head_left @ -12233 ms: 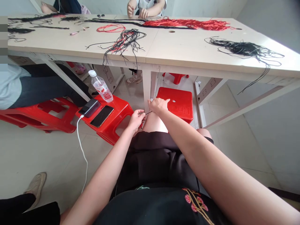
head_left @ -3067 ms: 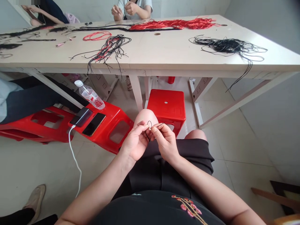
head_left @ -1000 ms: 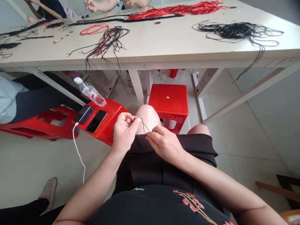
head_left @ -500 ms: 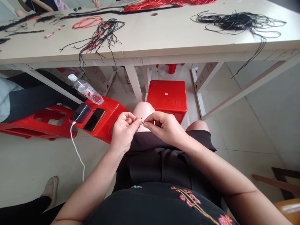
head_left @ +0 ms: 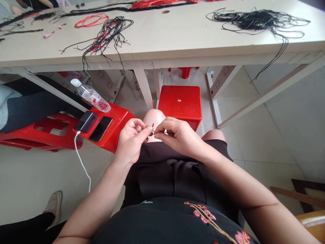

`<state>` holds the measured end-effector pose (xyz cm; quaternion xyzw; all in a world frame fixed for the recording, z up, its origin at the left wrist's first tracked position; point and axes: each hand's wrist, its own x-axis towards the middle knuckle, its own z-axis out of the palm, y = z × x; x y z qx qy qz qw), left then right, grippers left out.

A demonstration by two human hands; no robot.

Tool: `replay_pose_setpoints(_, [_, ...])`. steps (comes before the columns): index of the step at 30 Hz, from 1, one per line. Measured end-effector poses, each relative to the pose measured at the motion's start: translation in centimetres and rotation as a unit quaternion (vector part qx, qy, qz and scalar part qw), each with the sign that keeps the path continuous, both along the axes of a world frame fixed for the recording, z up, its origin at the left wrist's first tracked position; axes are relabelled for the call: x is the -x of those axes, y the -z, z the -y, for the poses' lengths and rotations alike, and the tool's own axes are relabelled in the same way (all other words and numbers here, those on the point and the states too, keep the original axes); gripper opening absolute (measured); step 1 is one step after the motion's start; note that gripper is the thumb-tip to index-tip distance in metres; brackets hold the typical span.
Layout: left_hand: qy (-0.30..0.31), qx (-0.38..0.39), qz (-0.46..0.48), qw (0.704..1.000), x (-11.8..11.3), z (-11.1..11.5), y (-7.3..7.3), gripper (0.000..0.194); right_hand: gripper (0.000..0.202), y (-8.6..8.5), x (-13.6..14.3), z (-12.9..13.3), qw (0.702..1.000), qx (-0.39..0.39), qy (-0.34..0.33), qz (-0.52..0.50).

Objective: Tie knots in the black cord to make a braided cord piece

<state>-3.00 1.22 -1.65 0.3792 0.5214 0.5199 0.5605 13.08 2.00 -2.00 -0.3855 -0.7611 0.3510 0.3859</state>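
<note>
Across the top of the view runs a long pale surface, carrying a tangle of black cord toward the right and a mixed black and red bundle left of the middle, its loose ends hanging over the front edge. Under it stands a red stool; a second stool, to the left, bears a water bottle, a phone lying flat and a dark power bank with a white cable. Above the lap, the left hand pinches a thin dark cord between thumb and fingers, a short end poking up. Close beside it, the right hand pinches the cord too, thumb against forefinger.
</note>
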Motion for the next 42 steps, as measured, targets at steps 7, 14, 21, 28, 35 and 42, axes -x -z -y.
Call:
replay_pose_setpoints(7, [0.136, 0.030, -0.038, 0.990, -0.6, 0.4, -0.4, 0.032, 0.005, -0.1, -3.2, 3.1, 0.998, 0.049, -0.037, 0.022])
replay_pose_setpoints(14, [0.001, 0.051, -0.109, 0.993, 0.8, -2.4, 5.3, 0.030, 0.007, 4.2, -1.2, 1.1, 0.991, 0.093, 0.002, 0.097])
replay_pose_setpoints(21, [-0.003, 0.059, -0.094, 0.994, 0.9, -2.3, 6.2, 0.031, 0.012, 4.8, 1.2, -1.9, 0.990, 0.090, -0.014, 0.104])
replay_pose_setpoints(28, [-0.018, 0.078, -0.058, 0.995, 1.4, -2.8, 7.1, 0.030, 0.011, 6.0, 2.3, -4.1, 0.982, 0.177, -0.007, 0.065])
replay_pose_setpoints(35, [-0.013, 0.117, -0.039, 0.992, 2.2, -3.1, 7.8, 0.030, 0.011, 7.5, 3.0, -5.4, 0.977, 0.201, 0.014, 0.065])
replay_pose_setpoints(42, [0.029, 0.183, 0.036, 0.982, 3.2, -3.5, 7.7, 0.026, 0.016, 7.9, 3.1, -5.9, 0.965, 0.258, 0.005, 0.035])
